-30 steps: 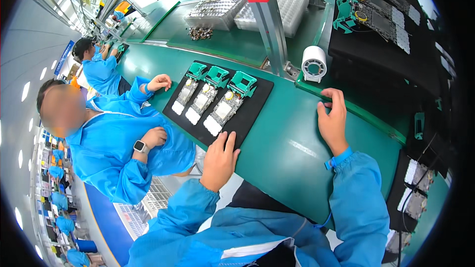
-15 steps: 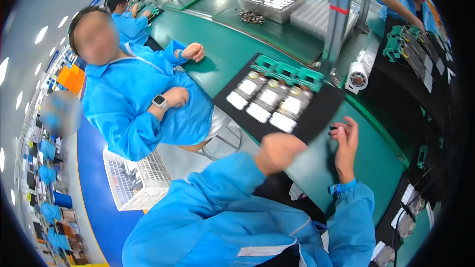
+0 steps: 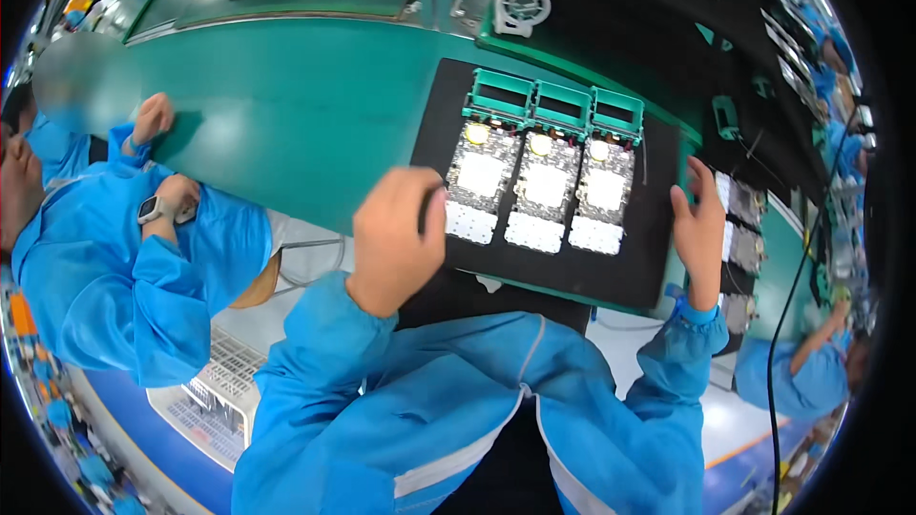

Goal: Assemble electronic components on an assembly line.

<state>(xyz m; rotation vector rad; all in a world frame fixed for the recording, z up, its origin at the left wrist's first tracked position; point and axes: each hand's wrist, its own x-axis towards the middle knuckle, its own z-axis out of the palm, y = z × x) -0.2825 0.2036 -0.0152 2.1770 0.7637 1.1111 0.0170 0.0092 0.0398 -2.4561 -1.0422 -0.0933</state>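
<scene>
Three circuit boards (image 3: 603,193) lie side by side on a black mat (image 3: 434,119) on the green table. Each has white patches, a yellowish round part and a green plastic frame (image 3: 563,105) at its far end. My left hand (image 3: 396,240) is over the mat's left edge, beside the leftmost board. Its fingers are loosely curved, with a gap to the thumb and nothing visible in them. By the mat's right edge, my right hand (image 3: 701,232) has its fingers apart and holds nothing. Neither hand touches a board.
A white cylindrical device with a fan-like end (image 3: 522,5) stands beyond the mat. A person in blue (image 3: 124,248) sits at my left, near a white basket (image 3: 205,401). More boards (image 3: 739,243) lie to the right. A black cable (image 3: 797,296) hangs at the right.
My view has turned right, bringing the boards straight ahead. My hands have moved apart to either side of the mat. The boards lie in the same row.
</scene>
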